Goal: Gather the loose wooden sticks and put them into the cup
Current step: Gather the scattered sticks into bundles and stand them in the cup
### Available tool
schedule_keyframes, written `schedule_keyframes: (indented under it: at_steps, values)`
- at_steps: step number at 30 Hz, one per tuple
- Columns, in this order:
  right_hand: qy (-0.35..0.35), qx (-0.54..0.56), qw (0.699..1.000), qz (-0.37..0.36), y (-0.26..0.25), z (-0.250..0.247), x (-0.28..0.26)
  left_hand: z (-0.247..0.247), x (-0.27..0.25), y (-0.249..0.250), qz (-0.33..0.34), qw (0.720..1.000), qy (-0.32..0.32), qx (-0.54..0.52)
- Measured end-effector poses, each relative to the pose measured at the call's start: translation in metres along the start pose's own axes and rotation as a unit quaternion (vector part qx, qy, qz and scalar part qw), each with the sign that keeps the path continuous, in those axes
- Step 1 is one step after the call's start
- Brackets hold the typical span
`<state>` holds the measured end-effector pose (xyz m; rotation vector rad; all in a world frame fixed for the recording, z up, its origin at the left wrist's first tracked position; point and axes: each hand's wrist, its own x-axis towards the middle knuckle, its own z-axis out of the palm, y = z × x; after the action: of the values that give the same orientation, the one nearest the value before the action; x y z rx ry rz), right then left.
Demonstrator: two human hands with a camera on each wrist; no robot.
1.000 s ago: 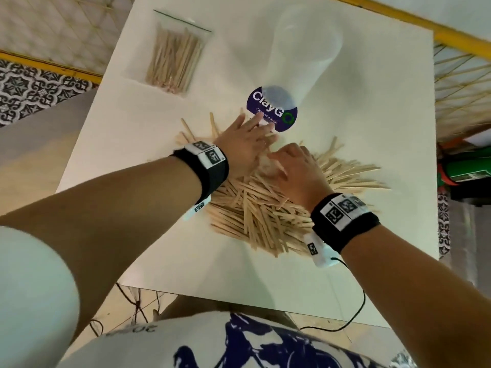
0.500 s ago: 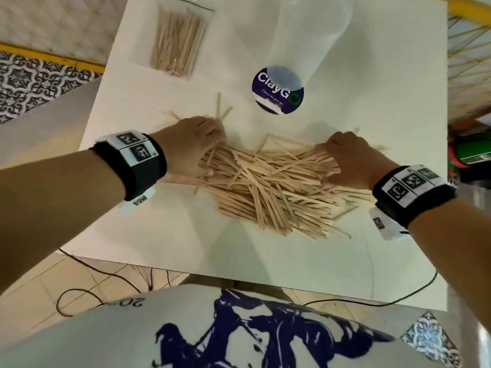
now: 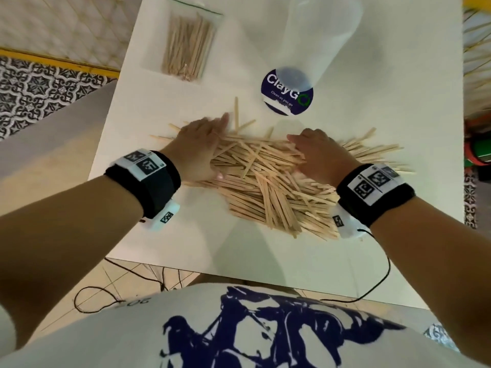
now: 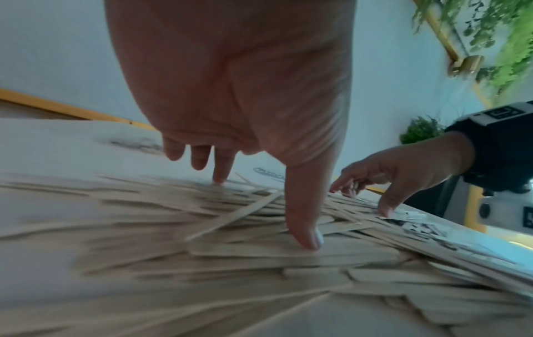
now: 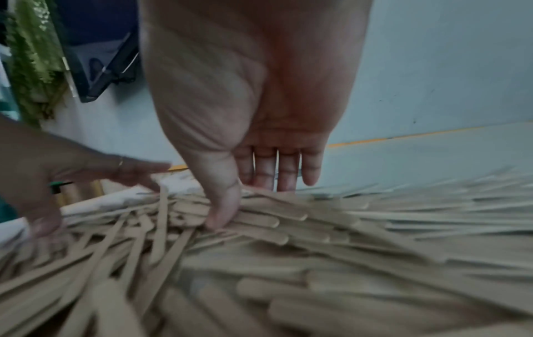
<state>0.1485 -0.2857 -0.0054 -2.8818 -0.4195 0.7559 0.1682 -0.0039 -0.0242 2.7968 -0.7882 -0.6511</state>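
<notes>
A wide heap of flat wooden sticks (image 3: 265, 181) lies in the middle of the white table (image 3: 164, 235). My left hand (image 3: 203, 146) rests on the heap's left end with its fingers straight, and its thumb (image 4: 305, 234) presses on a stick. On the right end lies my right hand (image 3: 316, 154), fingers extended and thumb (image 5: 222, 214) down on the sticks (image 5: 317, 250). Neither hand grips anything. The tall translucent cup (image 3: 316, 38) stands behind the heap on a round blue sticker (image 3: 288, 92).
A clear zip bag (image 3: 187, 46) holding more sticks lies at the table's back left. A few stray sticks (image 3: 236, 112) poke out toward the sticker. The table's near edge is close to my body, and a black cable (image 3: 382, 277) hangs from my right wrist.
My hands went from the middle of the heap out to its two ends, then came inward again, pushing the sticks closer together. The left fingers have straightened.
</notes>
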Motion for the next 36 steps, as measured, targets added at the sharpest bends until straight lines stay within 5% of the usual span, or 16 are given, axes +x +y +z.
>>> schedule_keyframes:
  at_steps: [2, 7, 13, 21, 27, 31, 36]
  values:
    - [-0.019, 0.019, 1.000, 0.013, 0.006, -0.005, 0.003, -0.005, -0.005, -0.008, -0.061, 0.997, -0.016, 0.051]
    - [0.003, -0.009, 1.000, 0.009, -0.005, 0.005, 0.016, -0.003, -0.006, -0.015, -0.072, 0.993, 0.027, 0.094]
    - [0.003, -0.033, 0.999, 0.001, -0.004, 0.002, 0.018, 0.002, -0.010, -0.022, -0.058, 0.995, 0.052, 0.065]
    - [0.082, 0.099, 0.990, 0.051, 0.011, -0.038, 0.004, -0.014, -0.016, -0.017, -0.073, 0.986, 0.118, -0.089]
    - [0.196, 0.345, 0.913, 0.097, -0.010, -0.069, -0.005, -0.047, -0.004, 0.025, -0.094, 0.943, 0.207, -0.245]
    - [0.227, 0.506, 0.827, 0.093, -0.040, -0.069, 0.004, -0.058, 0.023, 0.065, -0.128, 0.888, 0.208, -0.389]
    - [0.287, 0.591, 0.744, 0.121, -0.064, -0.065, 0.020, -0.052, 0.050, 0.103, 0.000, 0.874, 0.207, -0.439]
